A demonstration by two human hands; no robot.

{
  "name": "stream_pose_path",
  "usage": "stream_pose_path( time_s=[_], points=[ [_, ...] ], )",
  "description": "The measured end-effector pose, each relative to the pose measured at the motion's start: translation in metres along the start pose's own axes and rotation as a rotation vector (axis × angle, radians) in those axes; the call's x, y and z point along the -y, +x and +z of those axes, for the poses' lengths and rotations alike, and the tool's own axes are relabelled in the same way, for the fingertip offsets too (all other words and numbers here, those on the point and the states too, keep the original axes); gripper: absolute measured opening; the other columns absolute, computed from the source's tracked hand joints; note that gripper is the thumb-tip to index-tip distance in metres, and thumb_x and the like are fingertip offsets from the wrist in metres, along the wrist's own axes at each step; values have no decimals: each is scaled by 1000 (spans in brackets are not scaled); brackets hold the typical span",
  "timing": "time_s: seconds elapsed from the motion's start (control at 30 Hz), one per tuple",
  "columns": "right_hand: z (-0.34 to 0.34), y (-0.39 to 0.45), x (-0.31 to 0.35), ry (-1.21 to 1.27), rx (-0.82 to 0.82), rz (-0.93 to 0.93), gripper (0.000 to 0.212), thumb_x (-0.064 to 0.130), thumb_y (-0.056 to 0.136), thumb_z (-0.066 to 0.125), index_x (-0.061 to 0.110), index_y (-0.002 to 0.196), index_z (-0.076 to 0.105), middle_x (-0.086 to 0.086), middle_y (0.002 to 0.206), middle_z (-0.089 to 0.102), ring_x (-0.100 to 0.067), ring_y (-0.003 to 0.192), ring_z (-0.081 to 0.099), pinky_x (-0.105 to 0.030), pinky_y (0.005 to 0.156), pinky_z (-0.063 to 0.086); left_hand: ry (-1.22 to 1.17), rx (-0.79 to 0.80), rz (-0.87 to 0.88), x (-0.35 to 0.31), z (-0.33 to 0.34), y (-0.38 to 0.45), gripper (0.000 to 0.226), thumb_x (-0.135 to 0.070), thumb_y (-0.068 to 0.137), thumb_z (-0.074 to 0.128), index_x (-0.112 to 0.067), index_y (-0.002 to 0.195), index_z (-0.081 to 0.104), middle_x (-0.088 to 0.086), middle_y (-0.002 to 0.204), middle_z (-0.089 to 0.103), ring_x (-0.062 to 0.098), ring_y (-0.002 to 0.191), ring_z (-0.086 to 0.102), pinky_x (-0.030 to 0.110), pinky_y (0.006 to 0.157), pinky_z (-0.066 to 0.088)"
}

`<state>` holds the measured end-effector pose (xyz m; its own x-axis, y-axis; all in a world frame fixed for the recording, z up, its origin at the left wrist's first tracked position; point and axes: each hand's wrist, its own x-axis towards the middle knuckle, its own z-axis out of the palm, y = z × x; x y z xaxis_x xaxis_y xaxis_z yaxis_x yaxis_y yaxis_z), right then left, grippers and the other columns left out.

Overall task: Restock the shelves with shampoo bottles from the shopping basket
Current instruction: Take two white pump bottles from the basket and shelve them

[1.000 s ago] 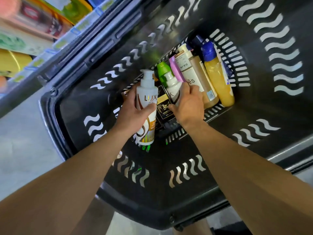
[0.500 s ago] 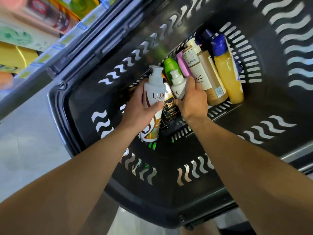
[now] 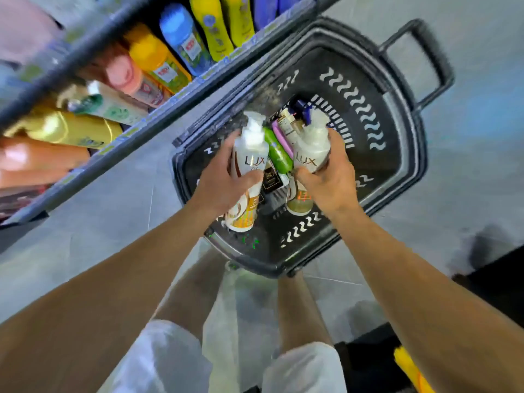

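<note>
A black shopping basket (image 3: 397, 177) stands on the grey floor below me. My left hand (image 3: 224, 180) grips a white LUX pump bottle (image 3: 251, 154) with a gold and brown label, held above the basket's near left side. My right hand (image 3: 329, 177) grips a second white LUX bottle (image 3: 310, 148) above the basket's middle. Between the two bottles, down in the basket, lie a green bottle (image 3: 279, 156), a pink one (image 3: 282, 141), a beige bottle (image 3: 287, 126) and a dark blue cap (image 3: 302, 107).
Shelves (image 3: 158, 120) run along the left, stocked with lying bottles: gold (image 3: 71, 129), yellow (image 3: 154, 59), blue (image 3: 181, 38), pink (image 3: 127, 75). The basket's pull handle (image 3: 433, 55) sticks out at the far right. My legs in light shorts (image 3: 170, 361) are below.
Both hands have risen out of the basket, each with a LUX bottle. The right hand has taken hold of the second bottle. The view has pulled back, now showing the shelves and floor.
</note>
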<state>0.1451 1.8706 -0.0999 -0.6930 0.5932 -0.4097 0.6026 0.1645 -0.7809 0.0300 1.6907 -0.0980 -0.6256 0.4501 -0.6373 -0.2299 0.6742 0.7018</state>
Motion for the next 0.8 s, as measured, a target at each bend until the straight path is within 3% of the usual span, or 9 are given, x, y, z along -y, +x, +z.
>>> stream_pose_path(
  time_s=[0.1,0.13,0.2,0.3,0.43,0.5,0.57,0.67,0.8],
  points=[
    [-36,-38,62,58,-5,-29,68,9,76,78,36,126,41,14,102,62,18,83,56,0,70,40,-14,7,86,-53,-31,-46,86,-44,72,70,-35,149,32,-14,128,62,-3,112,59,17,93,47],
    [-47,-51,81,71,4,-43,66,9,76,78,33,127,42,15,101,62,19,82,56,0,69,40,-29,19,118,-70,-42,-62,87,-40,74,71,-28,151,31,-10,132,60,-2,117,57,18,98,45],
    [-67,-74,116,79,23,-88,63,10,77,78,28,128,46,22,98,59,19,80,56,1,67,39,-27,45,198,-102,-60,-97,88,-35,79,71,-21,153,26,0,146,50,12,134,47,38,112,37],
    [-95,-107,163,85,37,-157,66,17,74,79,34,127,46,21,100,62,11,82,59,-3,68,43,-11,-11,276,-140,-83,-154,86,-36,78,71,-31,151,26,-3,140,55,15,129,53,48,109,41],
    [-127,-151,217,119,86,-278,67,26,69,81,55,116,42,18,106,64,-2,96,63,-23,79,53,-70,-80,334,-173,-103,-236,81,-22,83,73,-25,150,28,-5,130,60,6,114,61,31,95,50],
    [-139,-174,244,139,122,-349,64,32,67,80,58,112,43,24,105,63,1,94,63,-20,75,53,-78,-102,373,-188,-114,-277,72,-13,87,72,-24,147,32,-4,130,59,4,114,60,25,93,49],
    [-147,-194,272,156,162,-412,63,37,65,77,55,116,46,22,105,64,0,94,64,-24,75,56,-56,-141,438,-204,-128,-314,68,-8,88,70,-28,142,34,-3,126,61,2,111,60,24,94,50],
    [-148,-222,309,217,241,-483,68,31,65,77,38,126,49,7,113,67,-15,103,66,-46,87,57,-45,-219,479,-222,-153,-364,73,-8,87,71,-26,146,32,-6,119,64,0,104,63,23,90,53],
    [-145,-263,363,180,248,-617,75,32,68,79,42,132,42,31,112,61,-1,104,63,-38,91,55,-51,-394,589,-234,-186,-426,72,-7,86,71,-34,141,33,-19,116,61,-15,98,60,4,78,44]
  ],
)
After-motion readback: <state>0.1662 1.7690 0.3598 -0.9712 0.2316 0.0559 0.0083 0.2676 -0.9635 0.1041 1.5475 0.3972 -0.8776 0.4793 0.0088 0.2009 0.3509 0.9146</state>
